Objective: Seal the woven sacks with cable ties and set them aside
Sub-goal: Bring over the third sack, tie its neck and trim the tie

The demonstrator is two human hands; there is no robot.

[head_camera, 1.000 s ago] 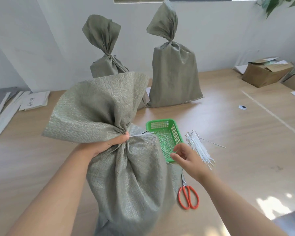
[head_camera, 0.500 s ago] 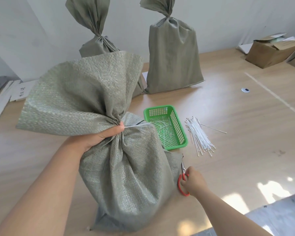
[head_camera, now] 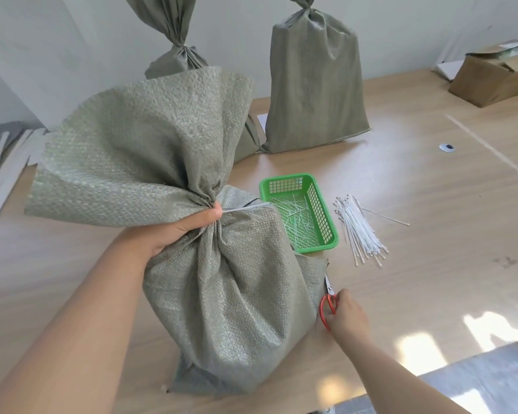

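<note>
A grey-green woven sack stands on the wooden table in front of me. My left hand grips its gathered neck, where a white cable tie is wrapped, its tail sticking out to the right. My right hand curls round the red handles of the scissors, which lie on the table at the sack's right side. Two tied sacks stand at the back: one on the right, one partly hidden behind the sack I hold.
A green plastic basket with cut tie ends sits right of the sack. A bundle of white cable ties lies beside it. A cardboard box stands at the far right. The table's front edge runs at the lower right.
My right hand went from near the green basket down to the scissors and took hold of their handles. My left hand kept its grip on the sack's neck.
</note>
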